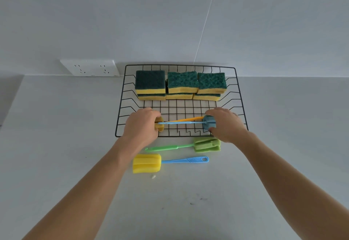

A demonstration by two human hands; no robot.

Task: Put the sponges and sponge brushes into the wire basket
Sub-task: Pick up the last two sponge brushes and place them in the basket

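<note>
Black wire basket [238,96] sat on the pale grey counter [56,126], back rim against the wall. Six green-topped yellow sponges [181,83] were stacked two high in three piles along the basket's far side.

Left hand [142,124] was curled over the orange-yellow foam head [160,124] of a sponge brush at the basket's near left; its orange handle [188,120] ran rightward across the basket floor. Right hand [225,124] was closed around the grey-blue foam head [208,123] of a second brush at near right, with its light blue handle [179,123] pointing left, just beside the orange one. Could not tell whether either brush rested on the wire or was held clear.

Outside the basket, in front of its near rim: green sponge brush [206,144], head to the right, touching the right hand's edge. Nearer the camera, yellow-headed sponge brush with a blue handle [147,163], head to the left. Small white scrap [153,176] lay just below it.
</note>
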